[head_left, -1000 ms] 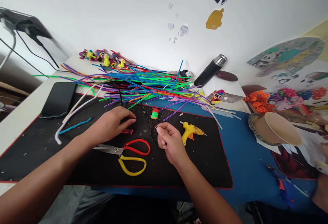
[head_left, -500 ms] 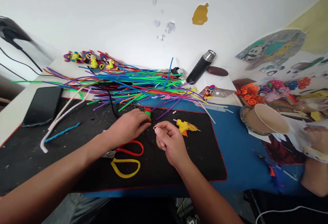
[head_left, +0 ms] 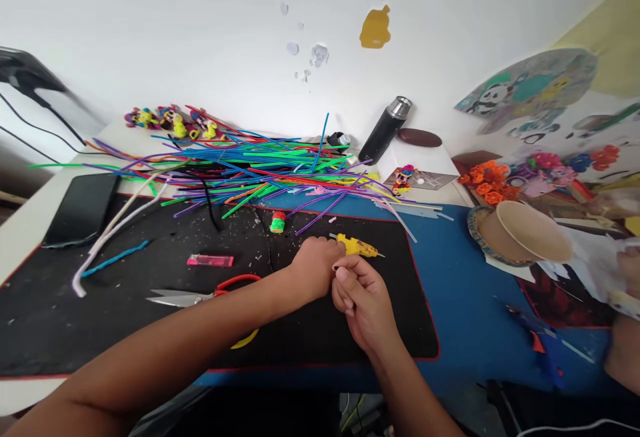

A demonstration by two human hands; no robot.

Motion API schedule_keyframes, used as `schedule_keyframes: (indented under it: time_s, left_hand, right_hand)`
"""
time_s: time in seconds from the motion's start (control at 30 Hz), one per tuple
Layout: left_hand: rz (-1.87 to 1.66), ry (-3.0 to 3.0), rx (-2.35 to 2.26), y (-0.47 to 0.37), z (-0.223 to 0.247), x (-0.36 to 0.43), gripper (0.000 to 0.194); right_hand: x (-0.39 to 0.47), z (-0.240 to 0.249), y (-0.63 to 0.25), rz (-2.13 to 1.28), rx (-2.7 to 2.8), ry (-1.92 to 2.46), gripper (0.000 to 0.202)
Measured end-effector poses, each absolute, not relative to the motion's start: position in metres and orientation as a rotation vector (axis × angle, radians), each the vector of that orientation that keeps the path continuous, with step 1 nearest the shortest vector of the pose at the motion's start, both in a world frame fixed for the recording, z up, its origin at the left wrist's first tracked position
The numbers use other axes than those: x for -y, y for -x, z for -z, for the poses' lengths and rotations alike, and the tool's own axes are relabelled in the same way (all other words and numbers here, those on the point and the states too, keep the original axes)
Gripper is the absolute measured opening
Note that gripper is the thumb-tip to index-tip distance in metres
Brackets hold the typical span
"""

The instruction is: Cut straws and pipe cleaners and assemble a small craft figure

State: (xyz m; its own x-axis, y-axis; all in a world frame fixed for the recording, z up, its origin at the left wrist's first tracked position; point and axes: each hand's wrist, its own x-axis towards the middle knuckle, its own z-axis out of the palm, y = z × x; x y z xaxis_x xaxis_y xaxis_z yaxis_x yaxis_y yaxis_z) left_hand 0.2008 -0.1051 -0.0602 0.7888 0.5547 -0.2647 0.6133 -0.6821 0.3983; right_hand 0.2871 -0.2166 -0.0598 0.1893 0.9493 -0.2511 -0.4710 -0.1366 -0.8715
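My left hand (head_left: 316,267) has its fingers curled down at the back end of a yellow hot glue gun (head_left: 359,247) on the black mat. Its fingertips are hidden, so I cannot tell whether they grip the gun. Just beside it, my right hand (head_left: 367,293) is closed, thumb and forefinger pinching a tiny dark piece (head_left: 336,268) too small to name. A small red and green coiled piece (head_left: 278,222) stands farther back on the mat. Under my left forearm lie scissors (head_left: 183,298) with red and yellow handles, partly covered. A pink lighter (head_left: 210,261) rests behind them.
Many coloured pipe cleaners (head_left: 260,163) are heaped along the back. A phone (head_left: 80,209) lies at left, and a black thermos (head_left: 385,131) leans behind. On the right are a paper bowl (head_left: 533,230), a blue glue gun (head_left: 540,343) and another person's arm (head_left: 623,350).
My left hand has moved right, from the red and green coiled piece to the yellow glue gun, uncovering the lighter and scissor blades. My right hand keeps its pinch. The view has shifted slightly.
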Motion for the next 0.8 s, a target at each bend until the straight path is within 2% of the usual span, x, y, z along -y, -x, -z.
schedule_keyframes:
  time_s: [0.2, 0.37, 0.7, 0.8]
  left_hand:
    - [0.269, -2.355, -1.004, -0.203, 0.065, 0.101, 0.014]
    - [0.217, -2.258, -1.001, -0.200, 0.070, 0.096, 0.015]
    - [-0.183, -1.838, -0.992, -0.160, 0.046, 0.068, 0.024]
    - [-0.372, -1.469, -0.933, -0.129, 0.038, 0.054, 0.032]
  right_hand:
    - [0.223, 0.071, -0.289, -1.390, 0.549, 1.098, 0.037]
    - [0.228, 0.077, -0.285, -1.418, 0.540, 1.089, 0.038]
    - [0.235, 0.081, -0.281, -1.465, 0.552, 1.110, 0.041]
    - [0.234, 0.085, -0.280, -1.480, 0.545, 1.125, 0.040]
